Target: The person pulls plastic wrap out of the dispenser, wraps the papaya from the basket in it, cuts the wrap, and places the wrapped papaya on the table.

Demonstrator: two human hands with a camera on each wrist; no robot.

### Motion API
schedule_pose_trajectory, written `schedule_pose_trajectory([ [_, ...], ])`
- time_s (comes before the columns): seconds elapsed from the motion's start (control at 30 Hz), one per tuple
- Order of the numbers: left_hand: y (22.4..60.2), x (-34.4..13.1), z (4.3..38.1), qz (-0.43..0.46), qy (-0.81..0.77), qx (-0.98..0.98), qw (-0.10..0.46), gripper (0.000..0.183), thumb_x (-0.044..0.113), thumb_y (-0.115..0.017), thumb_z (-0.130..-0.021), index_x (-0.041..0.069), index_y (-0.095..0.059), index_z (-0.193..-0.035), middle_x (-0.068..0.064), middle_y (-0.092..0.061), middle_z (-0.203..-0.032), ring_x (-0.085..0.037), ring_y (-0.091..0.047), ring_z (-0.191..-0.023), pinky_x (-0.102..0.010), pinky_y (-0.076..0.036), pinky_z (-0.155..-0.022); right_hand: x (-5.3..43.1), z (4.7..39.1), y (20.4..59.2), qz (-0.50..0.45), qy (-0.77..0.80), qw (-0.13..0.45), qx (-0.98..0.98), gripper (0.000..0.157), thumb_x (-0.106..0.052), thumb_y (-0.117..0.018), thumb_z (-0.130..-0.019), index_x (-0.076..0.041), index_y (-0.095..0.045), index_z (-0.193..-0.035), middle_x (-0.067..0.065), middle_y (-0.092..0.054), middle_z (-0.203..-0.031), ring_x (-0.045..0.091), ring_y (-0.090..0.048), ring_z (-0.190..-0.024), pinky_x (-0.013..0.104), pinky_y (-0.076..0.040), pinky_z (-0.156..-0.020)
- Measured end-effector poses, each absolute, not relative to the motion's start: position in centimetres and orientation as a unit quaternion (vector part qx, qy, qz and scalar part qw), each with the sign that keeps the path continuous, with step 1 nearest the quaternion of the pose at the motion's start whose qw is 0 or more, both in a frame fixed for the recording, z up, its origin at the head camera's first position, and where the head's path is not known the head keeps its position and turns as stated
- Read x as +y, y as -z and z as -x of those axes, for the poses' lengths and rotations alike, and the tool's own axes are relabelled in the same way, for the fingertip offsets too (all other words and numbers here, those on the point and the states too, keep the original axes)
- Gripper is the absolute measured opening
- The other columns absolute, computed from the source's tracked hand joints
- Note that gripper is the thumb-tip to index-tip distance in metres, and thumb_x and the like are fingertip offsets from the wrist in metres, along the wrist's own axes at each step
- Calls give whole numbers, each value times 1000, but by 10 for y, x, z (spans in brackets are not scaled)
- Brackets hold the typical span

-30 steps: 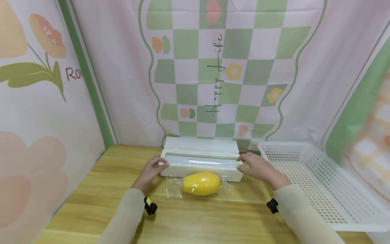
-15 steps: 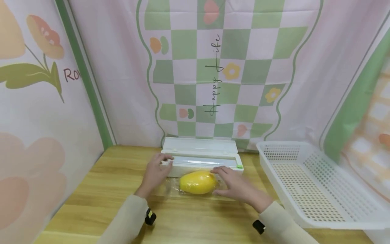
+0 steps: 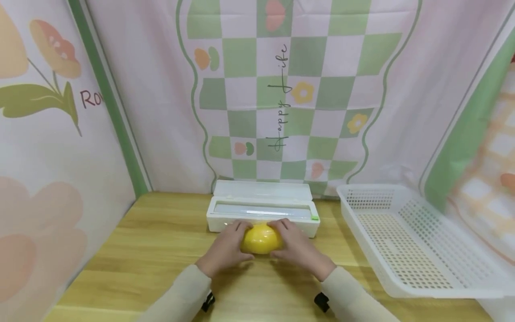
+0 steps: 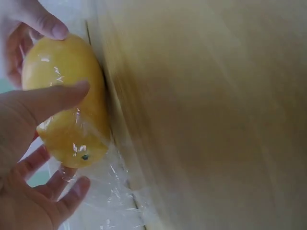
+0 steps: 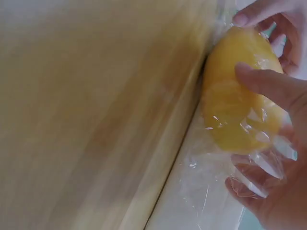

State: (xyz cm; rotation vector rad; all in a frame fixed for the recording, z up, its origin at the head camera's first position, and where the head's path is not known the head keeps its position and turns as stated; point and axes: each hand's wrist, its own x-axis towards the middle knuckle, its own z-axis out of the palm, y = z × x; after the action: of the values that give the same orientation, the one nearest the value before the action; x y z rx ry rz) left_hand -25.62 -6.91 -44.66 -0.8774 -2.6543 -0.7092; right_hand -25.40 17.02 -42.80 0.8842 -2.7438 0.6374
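A smooth yellow oblong fruit (image 3: 262, 239), papaya-like in shape, lies in clear plastic film at the front of a white cling film dispenser (image 3: 263, 220). My left hand (image 3: 228, 245) grips its left end, thumb over the near side and fingers behind. At the right end, my right hand (image 3: 297, 247) holds it the same way. Loose, crinkled film (image 4: 112, 191) spreads past the fruit's end in the left wrist view. More film (image 5: 199, 187) bunches around the right fingers in the right wrist view. A small dark green spot marks one end of the fruit.
The dispenser's lid (image 3: 263, 190) stands raised at the back, and a green slider (image 3: 314, 218) sits at its right end. On the right is a white perforated basket (image 3: 372, 259). A patterned curtain (image 3: 281, 98) hangs behind the wooden table (image 3: 169, 246).
Both hands have left the dispenser's ends and come inward and nearer, the right one first, to take hold of the yellow fruit. The dispenser lid stays raised.
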Motion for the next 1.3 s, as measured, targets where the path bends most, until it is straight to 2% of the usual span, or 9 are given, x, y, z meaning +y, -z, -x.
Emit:
schedule_pose_trajectory([
  [0.13, 451, -68, 261, 307, 254, -909, 122, 67, 17, -89, -78, 7, -52, -133, -10, -55, -134, -28, -53, -121, -44, -43, -107, 172, 257, 428, -281, -234, 80, -927, 72, -18, -92, -73, -5, -54, -133, 11, -55, -122, 27, -57, -109, 46, -51, -95],
  [0.4, 443, -77, 258, 342, 297, -889, 65, 64, 21, -85, -81, 5, -55, -135, -9, -56, -137, -26, -52, -126, -44, -41, -109, 184, 257, 421, -302, -276, 23, -912, 64, -25, -90, -75, -4, -58, -126, 5, -60, -119, 22, -56, -111, 46, -48, -96],
  [0.53, 437, -83, 254, 362, 320, -875, 10, 59, 29, -83, -83, 11, -59, -134, -1, -60, -130, -18, -54, -120, -42, -43, -106, 189, 251, 411, -316, -299, -29, -900, 63, -29, -88, -77, -6, -56, -126, 9, -61, -122, 26, -57, -112, 48, -49, -96],
  [0.73, 428, -92, 251, 329, 359, -864, -128, 57, 44, -80, -84, 24, -63, -135, 16, -64, -119, -5, -58, -105, -32, -48, -96, 199, 244, 403, -300, -330, -167, -879, 56, -42, -78, -86, -19, -53, -130, 9, -63, -121, 28, -61, -109, 48, -52, -89],
  [0.93, 426, -97, 251, 307, 362, -858, -197, 59, 48, -75, -87, 21, -61, -137, 9, -65, -124, -9, -60, -110, -38, -48, -99, 202, 245, 400, -302, -301, -212, -879, 49, -48, -72, -90, -26, -55, -129, 2, -68, -117, 21, -63, -106, 45, -52, -89],
  [1.1, 429, -101, 258, 277, 395, -841, -244, 49, 48, -71, -90, 24, -59, -131, -2, -65, -125, -18, -61, -113, -44, -49, -98, 204, 253, 401, -286, -297, -256, -874, 52, -51, -66, -93, -21, -55, -135, 7, -64, -127, 27, -60, -116, 48, -49, -96],
  [1.3, 434, -102, 268, 288, 408, -838, -220, 43, 48, -62, -97, 23, -64, -132, 7, -66, -121, -15, -59, -113, -43, -46, -101, 209, 268, 406, -258, -305, -271, -876, 67, -56, -58, -96, -8, -54, -143, 15, -46, -147, 38, -42, -135, 57, -37, -108],
])
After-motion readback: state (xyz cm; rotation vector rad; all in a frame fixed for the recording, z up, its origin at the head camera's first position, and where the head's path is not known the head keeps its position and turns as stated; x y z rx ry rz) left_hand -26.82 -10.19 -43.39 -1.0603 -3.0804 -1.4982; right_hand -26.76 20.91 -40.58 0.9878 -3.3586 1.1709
